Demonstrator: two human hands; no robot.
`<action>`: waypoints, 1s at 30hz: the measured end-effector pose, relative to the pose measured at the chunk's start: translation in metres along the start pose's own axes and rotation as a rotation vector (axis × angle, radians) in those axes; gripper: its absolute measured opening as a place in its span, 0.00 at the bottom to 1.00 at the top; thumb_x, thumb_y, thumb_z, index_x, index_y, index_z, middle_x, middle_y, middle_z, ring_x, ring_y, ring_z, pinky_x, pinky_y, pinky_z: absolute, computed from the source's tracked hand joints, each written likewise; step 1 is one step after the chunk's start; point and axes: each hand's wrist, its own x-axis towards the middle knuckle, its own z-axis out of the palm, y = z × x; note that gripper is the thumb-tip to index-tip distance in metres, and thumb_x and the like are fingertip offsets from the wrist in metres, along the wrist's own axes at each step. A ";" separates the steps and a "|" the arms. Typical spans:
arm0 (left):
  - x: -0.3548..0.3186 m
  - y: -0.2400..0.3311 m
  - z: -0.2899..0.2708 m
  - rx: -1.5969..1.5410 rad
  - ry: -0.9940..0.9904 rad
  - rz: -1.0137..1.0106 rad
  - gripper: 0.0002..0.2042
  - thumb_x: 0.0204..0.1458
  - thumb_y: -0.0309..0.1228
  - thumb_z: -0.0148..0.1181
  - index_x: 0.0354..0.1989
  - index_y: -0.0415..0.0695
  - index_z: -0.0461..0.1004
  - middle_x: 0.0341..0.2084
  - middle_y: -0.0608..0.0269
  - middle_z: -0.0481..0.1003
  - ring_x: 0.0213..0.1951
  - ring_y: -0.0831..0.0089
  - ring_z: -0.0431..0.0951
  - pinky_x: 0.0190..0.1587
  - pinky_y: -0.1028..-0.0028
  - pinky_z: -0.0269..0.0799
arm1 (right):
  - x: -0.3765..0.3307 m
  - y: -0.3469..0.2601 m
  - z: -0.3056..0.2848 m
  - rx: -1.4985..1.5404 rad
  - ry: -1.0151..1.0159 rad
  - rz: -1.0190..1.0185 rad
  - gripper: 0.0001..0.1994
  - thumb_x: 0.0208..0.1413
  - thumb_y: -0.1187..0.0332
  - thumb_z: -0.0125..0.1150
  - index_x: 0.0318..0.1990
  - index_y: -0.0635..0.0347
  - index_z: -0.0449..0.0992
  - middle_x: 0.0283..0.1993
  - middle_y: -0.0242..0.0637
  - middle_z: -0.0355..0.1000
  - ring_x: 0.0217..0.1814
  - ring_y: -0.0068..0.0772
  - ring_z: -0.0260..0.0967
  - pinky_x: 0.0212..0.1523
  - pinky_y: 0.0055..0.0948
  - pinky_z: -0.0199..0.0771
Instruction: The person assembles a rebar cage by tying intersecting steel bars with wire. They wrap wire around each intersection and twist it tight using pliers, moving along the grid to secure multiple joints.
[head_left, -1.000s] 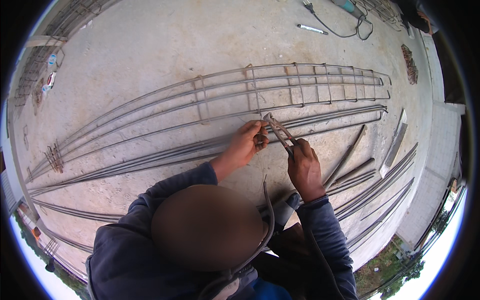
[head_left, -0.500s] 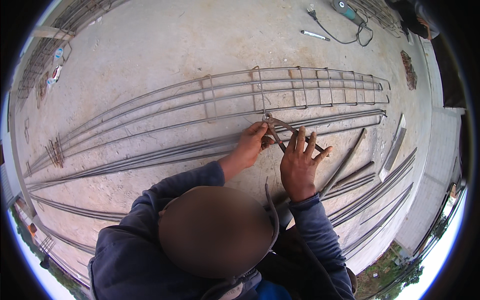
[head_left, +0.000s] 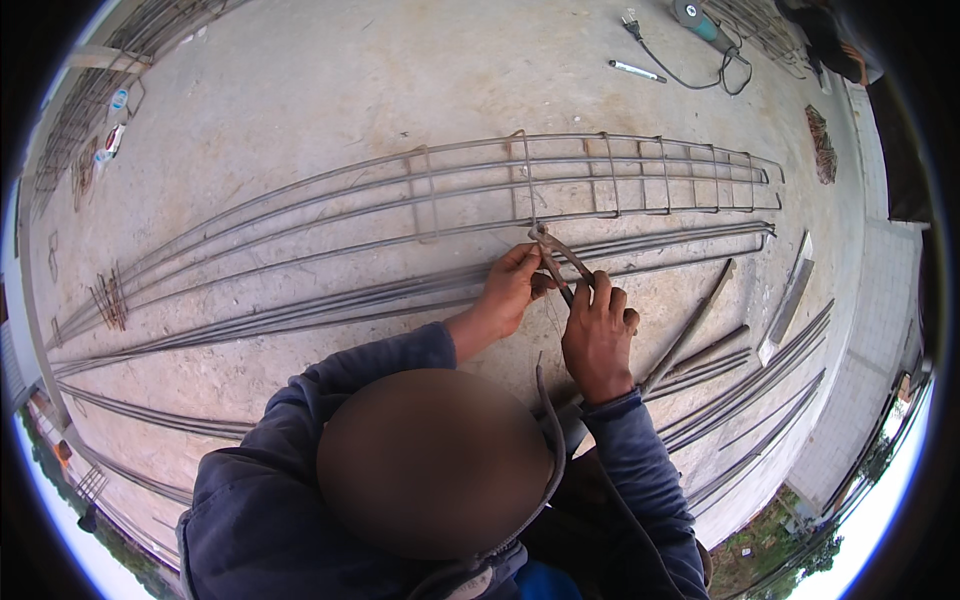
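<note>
My right hand (head_left: 600, 345) is closed round the handles of a pair of end-cutting pincers (head_left: 556, 262). The pincers' jaws meet the near long bar of a steel rebar cage (head_left: 616, 190), where a square stirrup (head_left: 530, 178) crosses it. Just left of the jaws, my left hand (head_left: 510, 290) has its thumb and forefinger pinched together. A thin tie wire (head_left: 556, 318) trails below these fingers; its upper end is hidden by the hand and pincers.
Loose straight bars (head_left: 400, 288) lie on the concrete floor (head_left: 330, 90) between the cage and me, with more bars (head_left: 740, 400) at right. Beyond the cage are an angle grinder (head_left: 705, 28) with its cord, a marker (head_left: 637, 71) and a bundle of wire ties (head_left: 820, 145).
My right hand's spread fingers have curled round the pincers' handles, and the handles have come closer together. My left hand has stayed almost in place beside the jaws.
</note>
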 end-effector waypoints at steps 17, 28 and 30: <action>-0.012 0.005 0.020 -0.305 -0.115 -0.061 0.19 0.76 0.52 0.51 0.61 0.51 0.73 0.51 0.65 0.79 0.58 0.70 0.77 0.61 0.60 0.71 | 0.026 0.059 0.005 0.738 -0.121 -0.224 0.32 0.65 0.54 0.72 0.64 0.67 0.65 0.47 0.62 0.78 0.47 0.66 0.81 0.45 0.52 0.83; 0.000 0.004 0.063 0.033 0.130 -0.060 0.22 0.76 0.53 0.47 0.61 0.45 0.61 0.43 0.62 0.77 0.43 0.71 0.80 0.57 0.61 0.73 | 0.019 0.034 0.012 0.519 -0.315 -0.014 0.37 0.58 0.67 0.73 0.71 0.68 0.60 0.38 0.58 0.83 0.42 0.69 0.82 0.44 0.57 0.84; -0.008 0.009 0.062 0.052 0.136 -0.059 0.21 0.76 0.50 0.47 0.61 0.44 0.62 0.42 0.62 0.77 0.42 0.72 0.80 0.56 0.61 0.73 | 0.022 0.031 0.007 0.497 -0.319 -0.003 0.32 0.60 0.69 0.71 0.68 0.68 0.64 0.35 0.56 0.83 0.39 0.66 0.82 0.42 0.56 0.84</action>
